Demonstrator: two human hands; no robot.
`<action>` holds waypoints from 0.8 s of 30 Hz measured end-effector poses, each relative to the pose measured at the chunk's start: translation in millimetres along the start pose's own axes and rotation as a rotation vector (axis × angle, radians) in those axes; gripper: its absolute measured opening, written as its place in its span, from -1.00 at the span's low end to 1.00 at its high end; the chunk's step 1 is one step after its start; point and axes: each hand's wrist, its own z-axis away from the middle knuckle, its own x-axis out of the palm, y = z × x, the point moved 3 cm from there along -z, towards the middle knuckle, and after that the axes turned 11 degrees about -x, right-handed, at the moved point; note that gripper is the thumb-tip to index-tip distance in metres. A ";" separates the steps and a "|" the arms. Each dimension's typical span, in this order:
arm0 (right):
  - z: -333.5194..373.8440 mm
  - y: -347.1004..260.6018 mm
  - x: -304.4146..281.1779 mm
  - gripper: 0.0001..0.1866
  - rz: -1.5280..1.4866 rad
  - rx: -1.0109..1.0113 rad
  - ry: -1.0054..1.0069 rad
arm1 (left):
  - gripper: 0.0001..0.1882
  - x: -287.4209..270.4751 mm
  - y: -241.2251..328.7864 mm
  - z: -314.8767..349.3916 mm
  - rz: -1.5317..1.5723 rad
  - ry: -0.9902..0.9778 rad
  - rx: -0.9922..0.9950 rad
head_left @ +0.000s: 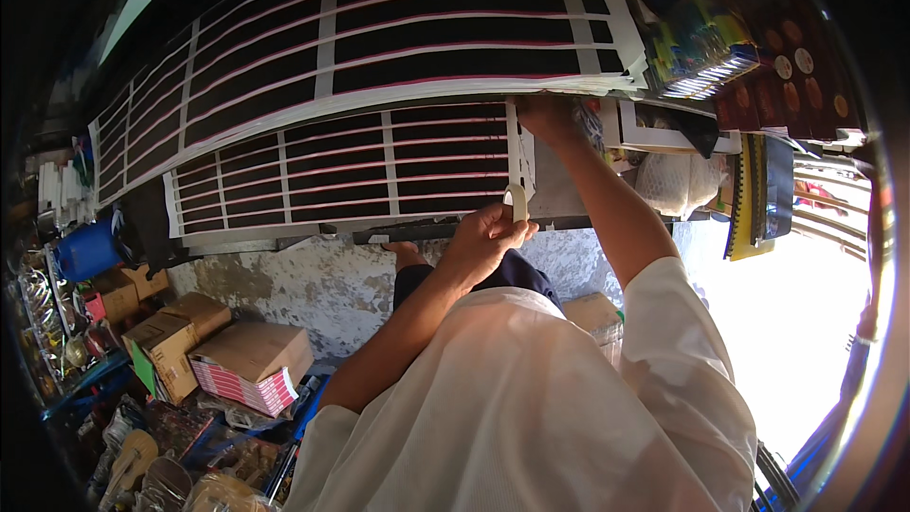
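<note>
My left hand point(488, 239) is closed around a roll of pale tape point(517, 201), held upright at the lower right corner of the lower printed sheets point(332, 166). These sheets carry black panels split by white and pink lines. Further up, my right hand point(548, 116) reaches to the top right corner of the lower sheets, just under the edge of the upper stack of printed sheets point(379, 33). Shadow covers its fingers. A pale strip lies between the roll and my right hand; I cannot tell whether it is tape or the sheet's margin.
Right of my right arm are a white plastic bag point(678, 180) and a yellow-edged notebook point(744, 199). Colourful packets point(701, 47) sit at the upper right. Cardboard boxes point(251, 351) and a blue container point(87, 251) stand at the left, by a peeling wall point(284, 294).
</note>
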 end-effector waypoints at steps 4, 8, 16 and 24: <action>0.4 0.0 9.1 -0.49 -0.088 0.120 -0.246 | -0.80 -1.5 -7.3 -3.2 0.111 0.048 -0.007; -2.2 -0.2 17.0 -0.38 -0.138 0.140 -0.302 | -0.78 -1.8 -12.9 -6.8 0.174 0.029 0.005; 1.2 8.9 31.7 -0.37 -0.184 0.100 -0.372 | -0.77 0.2 -14.9 -15.5 0.141 0.021 0.019; -0.2 0.2 34.7 -0.56 -0.011 0.071 -0.284 | -0.71 -2.4 -38.6 -34.2 0.104 0.061 -0.014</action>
